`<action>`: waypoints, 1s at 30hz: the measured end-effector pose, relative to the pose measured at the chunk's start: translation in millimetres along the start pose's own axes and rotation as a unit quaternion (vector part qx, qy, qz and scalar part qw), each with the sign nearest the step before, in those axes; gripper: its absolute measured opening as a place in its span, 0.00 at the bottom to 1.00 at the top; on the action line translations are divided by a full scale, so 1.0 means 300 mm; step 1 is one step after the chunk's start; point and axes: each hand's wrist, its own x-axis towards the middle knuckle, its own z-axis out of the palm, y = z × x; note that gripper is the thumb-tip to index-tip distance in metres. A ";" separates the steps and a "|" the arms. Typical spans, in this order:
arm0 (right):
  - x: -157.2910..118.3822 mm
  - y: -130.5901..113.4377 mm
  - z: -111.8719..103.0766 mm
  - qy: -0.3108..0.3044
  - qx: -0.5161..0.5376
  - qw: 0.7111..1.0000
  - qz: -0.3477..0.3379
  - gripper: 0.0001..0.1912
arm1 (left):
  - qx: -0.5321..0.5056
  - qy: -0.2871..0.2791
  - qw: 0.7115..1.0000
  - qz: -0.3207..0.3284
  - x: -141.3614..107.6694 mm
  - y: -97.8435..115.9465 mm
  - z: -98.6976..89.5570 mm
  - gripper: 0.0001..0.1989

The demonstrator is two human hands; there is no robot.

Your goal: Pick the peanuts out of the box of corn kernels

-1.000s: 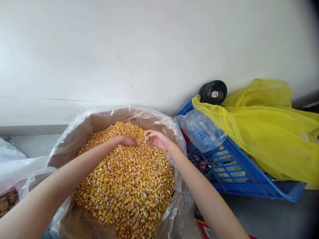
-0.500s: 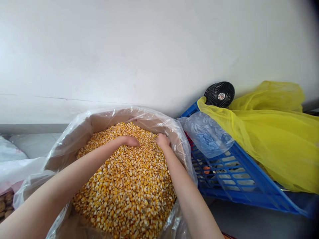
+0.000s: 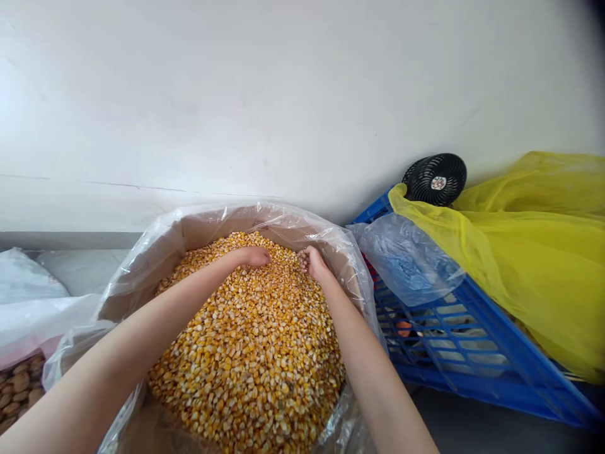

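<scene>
A cardboard box [image 3: 208, 230] lined with a clear plastic bag [image 3: 142, 296] stands heaped with dried yellow corn kernels [image 3: 246, 353]. My left hand [image 3: 254, 257] rests palm down on the far part of the heap, its fingers curled and partly sunk among the kernels. To its right, my right hand [image 3: 312, 263] is curled at the far right of the heap, with kernels at its fingertips. The hands are a short way apart. My forearms cover the near sides of the heap.
A blue plastic crate [image 3: 454, 340] lies tilted to the right of the box, under a clear plastic bag [image 3: 406, 261] and a yellow sheet [image 3: 534, 258]. A small black fan [image 3: 435, 180] stands by the white wall. White sacks [image 3: 23, 284] and brown nuts [image 3: 16, 388] lie left.
My right hand has pulled back from the kernels and turned its fingers inward. The view has swung left, so the crate and fan sit further right.
</scene>
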 end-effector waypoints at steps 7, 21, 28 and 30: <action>-0.035 -0.048 0.004 -0.015 0.152 0.988 -0.021 0.14 | 0.062 0.214 0.975 0.015 -0.014 -0.057 -0.013 0.19; 0.039 0.060 0.025 0.156 -0.114 0.981 -0.010 0.22 | 0.059 0.219 0.967 0.116 0.036 -0.127 0.038 0.22; 0.046 0.089 0.027 0.122 -0.171 0.976 -0.059 0.25 | -0.010 0.191 0.978 0.086 0.094 -0.130 0.054 0.22; 0.052 0.096 0.040 0.103 -0.177 0.977 -0.063 0.25 | -0.030 0.171 0.982 0.071 0.107 -0.119 0.065 0.22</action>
